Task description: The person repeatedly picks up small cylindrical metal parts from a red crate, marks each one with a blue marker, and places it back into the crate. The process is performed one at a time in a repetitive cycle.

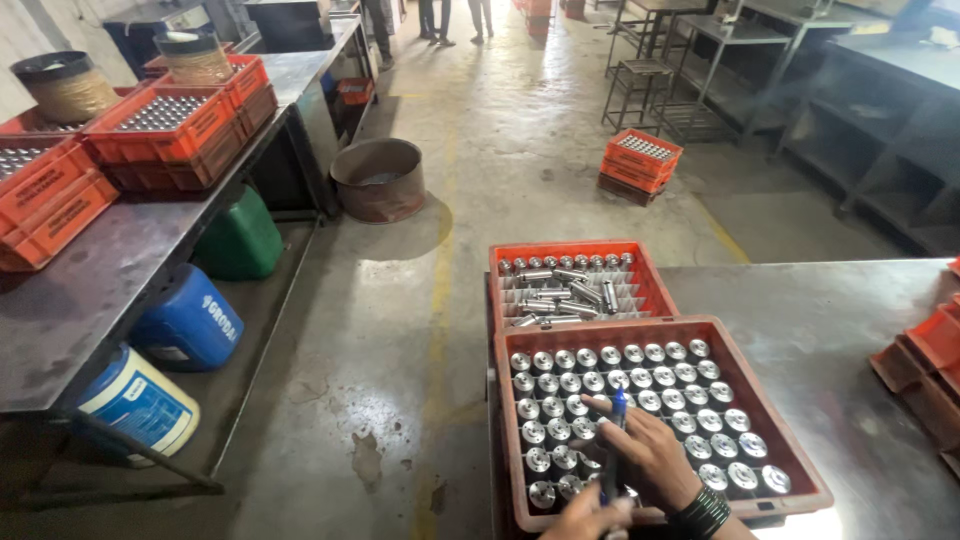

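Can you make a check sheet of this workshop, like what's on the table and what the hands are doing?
Surface: grey metal table, scuffed, bare at the right.
Job's things: near orange crate filled with upright shiny metal cylinders in rows; far orange crate holds one standing row and loose ones lying down.
Clutter: more orange crates at the table's right edge.
Grippers: right hand rests over the cylinders holding a blue pen; left hand just enters at the bottom edge, by the pen's lower end.
Cables: nothing seen.
Surroundings: side bench with crates, blue drums and a green can beneath, a round metal tub on the floor.
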